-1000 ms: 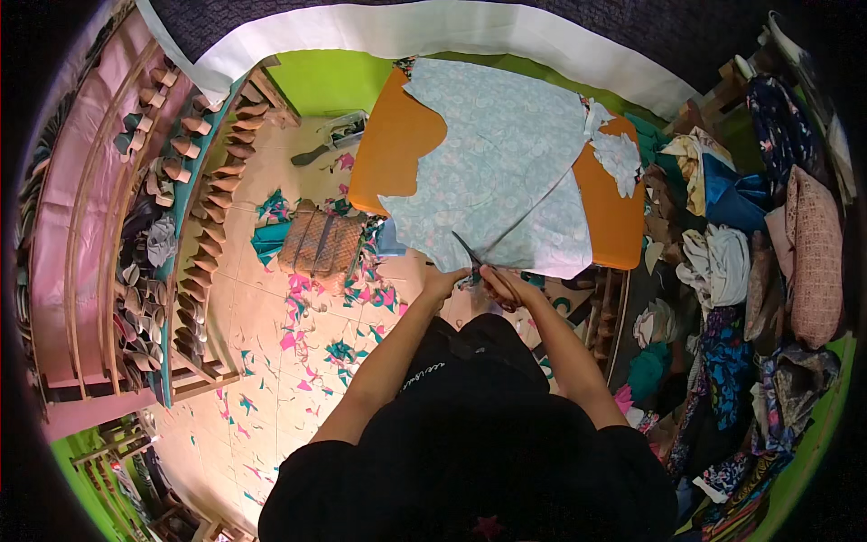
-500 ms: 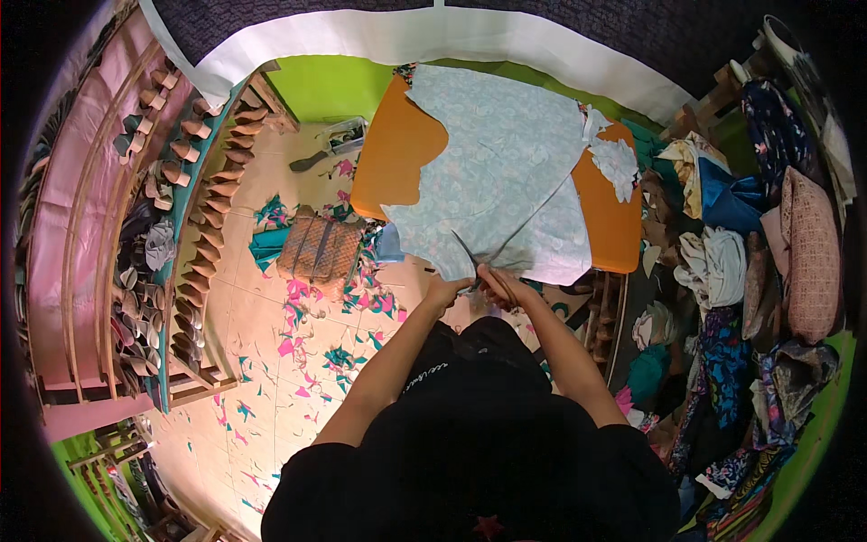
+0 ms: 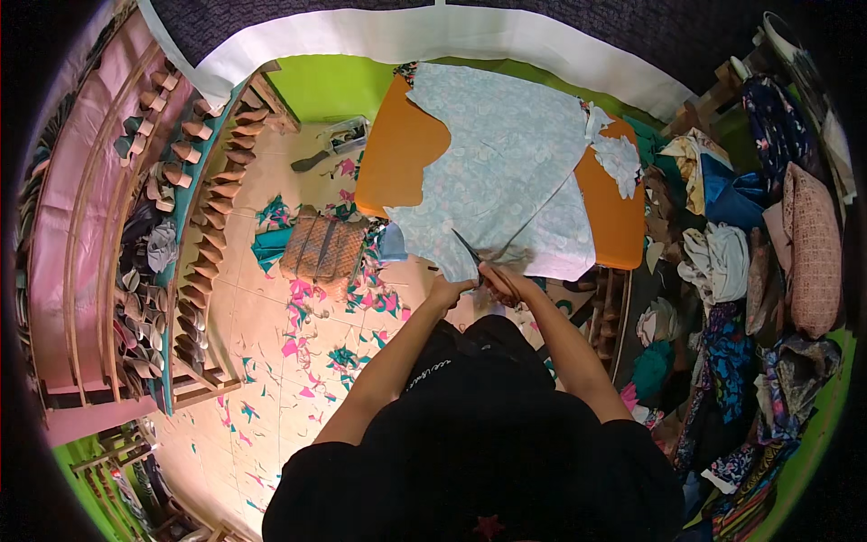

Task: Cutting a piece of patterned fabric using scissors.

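A large light-blue patterned cloth [image 3: 501, 144] spreads over an orange table [image 3: 388, 154] in front of me, its near edge hanging over the table's side. My right hand [image 3: 502, 282] is closed round the handles of a pair of scissors [image 3: 464, 244]. The dark blades lie against the cloth near its front edge and point up and left. My left hand [image 3: 449, 291] pinches the cloth's near corner just left of the scissors. A smaller cut piece of the same pale cloth [image 3: 618, 164] lies at the table's right end.
A brown woven bag [image 3: 323, 251] stands on the floor left of the table, among pink and teal scraps [image 3: 343, 358]. Racks of shoes [image 3: 209, 217] line the left side. Piled fabrics [image 3: 718, 262] and a pinkish cushion [image 3: 808, 262] crowd the right. A grey bin [image 3: 348, 134] sits behind.
Very little differs. The whole view has shifted slightly, and both hands stay at the cloth's near edge with the scissors at nearly the same spot.
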The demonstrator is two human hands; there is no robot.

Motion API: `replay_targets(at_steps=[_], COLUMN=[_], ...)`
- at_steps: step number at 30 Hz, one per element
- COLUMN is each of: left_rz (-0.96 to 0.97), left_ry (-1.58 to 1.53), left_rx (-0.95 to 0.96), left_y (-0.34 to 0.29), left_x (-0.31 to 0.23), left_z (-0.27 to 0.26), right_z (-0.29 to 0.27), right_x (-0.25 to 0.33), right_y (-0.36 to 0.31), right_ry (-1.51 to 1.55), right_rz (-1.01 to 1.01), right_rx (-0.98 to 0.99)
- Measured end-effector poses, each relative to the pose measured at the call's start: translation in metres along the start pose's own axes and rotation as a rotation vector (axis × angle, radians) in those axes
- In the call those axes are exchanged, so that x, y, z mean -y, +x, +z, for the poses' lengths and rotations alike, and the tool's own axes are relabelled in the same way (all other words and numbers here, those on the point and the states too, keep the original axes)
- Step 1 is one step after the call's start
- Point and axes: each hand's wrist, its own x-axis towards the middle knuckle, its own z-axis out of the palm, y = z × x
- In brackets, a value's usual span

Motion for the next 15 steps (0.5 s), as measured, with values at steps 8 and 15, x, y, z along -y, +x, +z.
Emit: replay_targets(at_steps=[8,15], left_rz=[0.043,-0.045], left_ry=[0.125,-0.109], left_rx=[0.005,0.128], left_y=[0.008,0.029], left_x=[0.016,0.010], left_z=[-0.008,-0.053], right_z=[0.010,0.015], right_x=[0.016,0.003], right_y=[-0.010,-0.005], right_ry=[0.070,0.221], right_rz=[-0.166,-0.023], right_rx=[-0.048,0.013])
